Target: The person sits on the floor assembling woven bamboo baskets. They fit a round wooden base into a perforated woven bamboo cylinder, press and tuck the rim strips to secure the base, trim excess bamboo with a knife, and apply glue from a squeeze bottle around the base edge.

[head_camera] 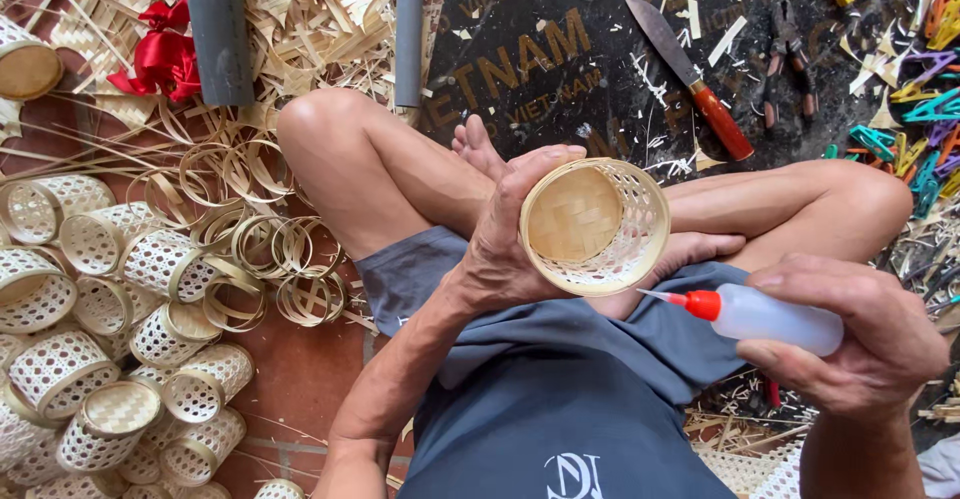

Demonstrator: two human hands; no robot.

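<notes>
My left hand [515, 229] grips a small round woven bamboo basket [596, 225] by its side, with the open mouth turned up toward me above my crossed legs. My right hand [860, 334] holds a translucent squeeze bottle [775, 319] with a red nozzle; the thin tip points left and ends just below the basket's rim, a short gap away. I sit cross-legged on the floor in grey shorts.
Several finished woven baskets [90, 359] and loose bamboo rings [270, 249] lie on the tiled floor at left. A red-handled knife [690, 74] and pliers [785, 59] rest on a dark mat ahead. Coloured plastic clips [925, 109] are piled at right, bamboo shavings and a red ribbon [160, 54] at upper left.
</notes>
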